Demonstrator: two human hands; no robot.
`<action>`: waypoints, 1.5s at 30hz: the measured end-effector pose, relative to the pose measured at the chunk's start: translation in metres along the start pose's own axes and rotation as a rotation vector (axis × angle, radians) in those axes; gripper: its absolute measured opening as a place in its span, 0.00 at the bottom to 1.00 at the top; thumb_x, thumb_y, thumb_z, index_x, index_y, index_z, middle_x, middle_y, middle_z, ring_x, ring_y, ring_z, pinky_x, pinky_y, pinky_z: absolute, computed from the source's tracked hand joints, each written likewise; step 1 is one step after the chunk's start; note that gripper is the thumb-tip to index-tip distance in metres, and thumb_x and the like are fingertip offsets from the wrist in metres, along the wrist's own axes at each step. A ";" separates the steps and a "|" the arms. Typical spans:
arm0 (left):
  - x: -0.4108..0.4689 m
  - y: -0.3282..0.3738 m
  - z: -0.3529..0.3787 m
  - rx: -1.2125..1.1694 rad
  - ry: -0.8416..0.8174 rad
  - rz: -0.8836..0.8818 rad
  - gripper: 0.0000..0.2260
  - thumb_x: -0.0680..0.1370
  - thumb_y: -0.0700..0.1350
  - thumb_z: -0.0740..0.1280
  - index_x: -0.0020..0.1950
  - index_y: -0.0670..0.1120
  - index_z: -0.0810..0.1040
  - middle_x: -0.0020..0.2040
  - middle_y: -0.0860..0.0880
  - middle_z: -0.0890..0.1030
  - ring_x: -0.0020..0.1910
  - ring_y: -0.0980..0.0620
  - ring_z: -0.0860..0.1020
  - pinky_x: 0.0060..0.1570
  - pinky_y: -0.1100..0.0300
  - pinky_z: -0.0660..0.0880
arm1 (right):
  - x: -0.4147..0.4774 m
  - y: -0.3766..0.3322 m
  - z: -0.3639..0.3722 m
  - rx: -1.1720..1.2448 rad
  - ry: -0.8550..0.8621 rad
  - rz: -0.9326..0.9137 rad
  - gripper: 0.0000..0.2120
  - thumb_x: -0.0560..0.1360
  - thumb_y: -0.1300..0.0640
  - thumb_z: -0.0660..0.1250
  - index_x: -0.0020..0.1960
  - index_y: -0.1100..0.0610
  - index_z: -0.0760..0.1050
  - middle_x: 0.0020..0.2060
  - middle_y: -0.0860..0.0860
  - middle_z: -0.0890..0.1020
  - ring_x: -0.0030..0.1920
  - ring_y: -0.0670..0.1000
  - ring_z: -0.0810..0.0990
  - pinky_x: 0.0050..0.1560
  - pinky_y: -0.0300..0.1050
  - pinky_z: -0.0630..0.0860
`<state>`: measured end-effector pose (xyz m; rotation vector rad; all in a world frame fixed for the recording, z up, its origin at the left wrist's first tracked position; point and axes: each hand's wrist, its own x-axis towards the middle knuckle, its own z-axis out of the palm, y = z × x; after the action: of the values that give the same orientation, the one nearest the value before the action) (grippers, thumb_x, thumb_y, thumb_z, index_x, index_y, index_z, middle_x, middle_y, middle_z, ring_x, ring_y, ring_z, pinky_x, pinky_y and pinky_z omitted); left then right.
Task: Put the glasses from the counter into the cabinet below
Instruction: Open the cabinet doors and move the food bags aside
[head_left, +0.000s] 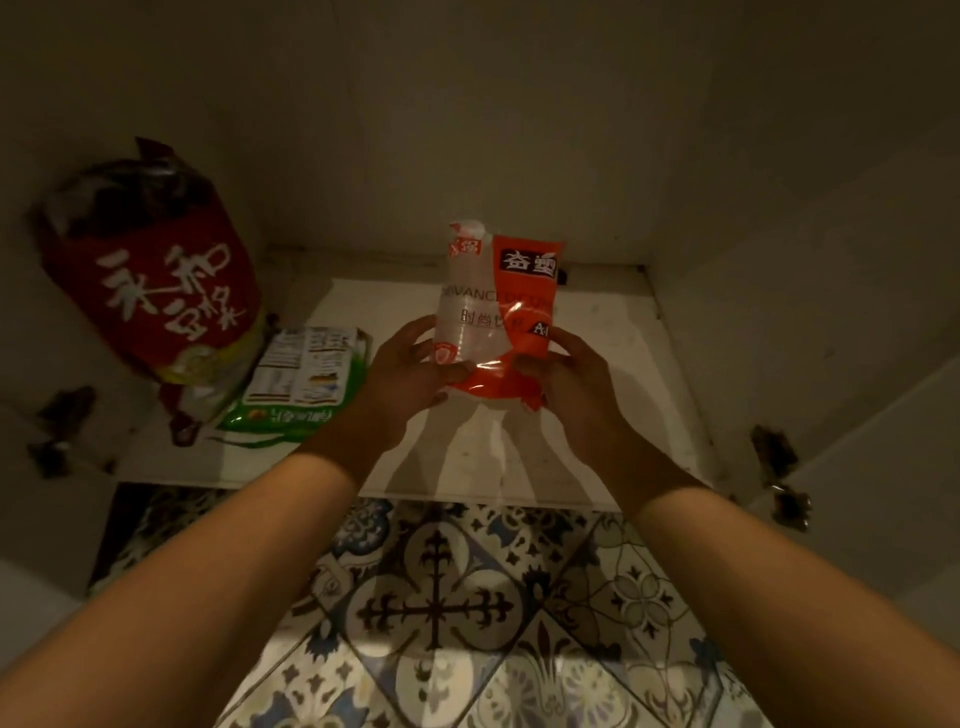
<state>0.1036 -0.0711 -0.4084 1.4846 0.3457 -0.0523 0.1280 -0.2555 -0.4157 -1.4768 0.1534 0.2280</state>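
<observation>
Both on the pack (493, 312) of clear glasses, orange-and-clear wrap. My L hand (410, 374) grips its lower left side, R hand (566, 374) its lower right, fingers curled round it. Pack's upright inside the open cabinet (597, 415), over the middle of its base; can't tell if it touches. At back left stands a red bag (161, 291), w/ a green packet (301, 384) lying just beside it. Patterned floor (441, 613) under my forearms.

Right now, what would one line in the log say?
left hand: grips cup pack | right hand: grips cup pack | cup pack: upright above cabinet shelf | red bag, green packet: on shelf, left
</observation>
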 end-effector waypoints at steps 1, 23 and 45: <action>-0.001 0.001 -0.009 -0.011 0.013 0.005 0.30 0.72 0.37 0.77 0.70 0.56 0.73 0.63 0.53 0.82 0.59 0.50 0.82 0.52 0.53 0.79 | 0.000 -0.001 0.011 -0.014 0.003 -0.002 0.28 0.74 0.61 0.75 0.72 0.52 0.73 0.61 0.58 0.83 0.56 0.60 0.84 0.46 0.49 0.79; 0.016 -0.045 -0.180 -0.148 0.326 0.006 0.30 0.72 0.34 0.77 0.73 0.46 0.74 0.66 0.42 0.80 0.62 0.41 0.81 0.57 0.47 0.81 | 0.027 0.059 0.191 0.050 -0.165 0.139 0.28 0.74 0.71 0.71 0.72 0.62 0.71 0.62 0.62 0.82 0.48 0.55 0.84 0.31 0.41 0.78; 0.083 -0.105 -0.248 -0.067 0.555 -0.017 0.15 0.78 0.49 0.74 0.63 0.48 0.83 0.57 0.48 0.86 0.55 0.47 0.85 0.56 0.42 0.81 | 0.098 0.131 0.291 -0.343 -0.154 0.165 0.12 0.78 0.52 0.70 0.61 0.54 0.78 0.52 0.55 0.85 0.48 0.57 0.87 0.52 0.60 0.84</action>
<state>0.1086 0.1771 -0.5433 1.4124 0.7985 0.3612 0.1796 0.0497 -0.5394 -1.7815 0.1149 0.5203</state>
